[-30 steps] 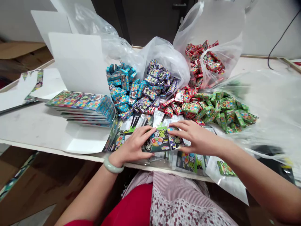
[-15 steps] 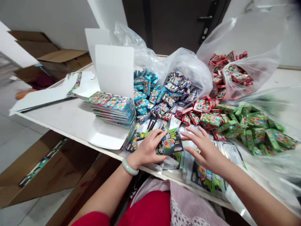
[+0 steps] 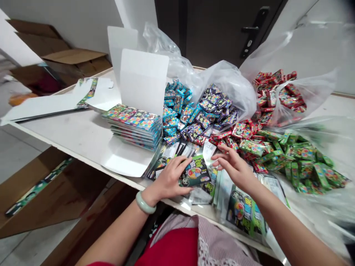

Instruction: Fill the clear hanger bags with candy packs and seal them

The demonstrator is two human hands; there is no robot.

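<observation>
My left hand [image 3: 173,176], a pale green bangle on its wrist, grips a dark printed packet [image 3: 195,172] by its left end, thumb along the near edge and fingers over the top. Just to the right hovers my right hand [image 3: 232,165], fingers apart and somewhat bent, holding nothing. Beneath both hands lie more flat printed packets and clear sleeves, among them a dark green-lettered packet [image 3: 240,207] near the table edge. Beyond them are heaps of small blue boxes [image 3: 177,107], purple boxes [image 3: 212,107], red boxes [image 3: 242,130] and green boxes [image 3: 302,155].
An open white carton [image 3: 144,79] with a stack of colourful printed packs [image 3: 135,120] stands left of the heaps. Clear plastic bags [image 3: 235,83] rise behind. Brown cardboard boxes [image 3: 74,57] sit at the far left, and another cardboard box [image 3: 58,195] is below the table edge.
The right hand has drawn slightly away from the packet, its fingers bending more. The left hand keeps the packet, now a little lower and further left. The view has shifted slightly.
</observation>
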